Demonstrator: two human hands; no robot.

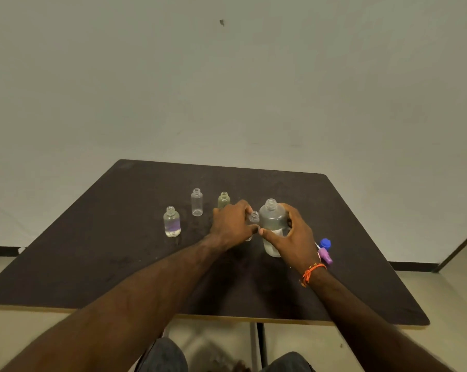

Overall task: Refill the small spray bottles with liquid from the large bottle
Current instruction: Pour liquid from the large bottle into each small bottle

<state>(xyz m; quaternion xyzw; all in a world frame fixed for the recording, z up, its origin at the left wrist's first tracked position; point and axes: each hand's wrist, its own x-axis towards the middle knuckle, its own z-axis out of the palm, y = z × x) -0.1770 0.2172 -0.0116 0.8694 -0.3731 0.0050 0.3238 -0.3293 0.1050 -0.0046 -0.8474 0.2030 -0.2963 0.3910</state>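
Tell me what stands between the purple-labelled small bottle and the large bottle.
In the head view, the left hand gripping a small bottle stands between the purple-labelled bottle and the large bottle.

Bare forearms, no sleeves; orange braided wristband (311,272) on R wrist; dark jeans (165,357).

wall (227,89): plain off-white, small dark mark up top | table (119,264): dark brown, pale edge, rounded corners | floor (441,304): beige | baseboard (1,251): black | light: dim, even
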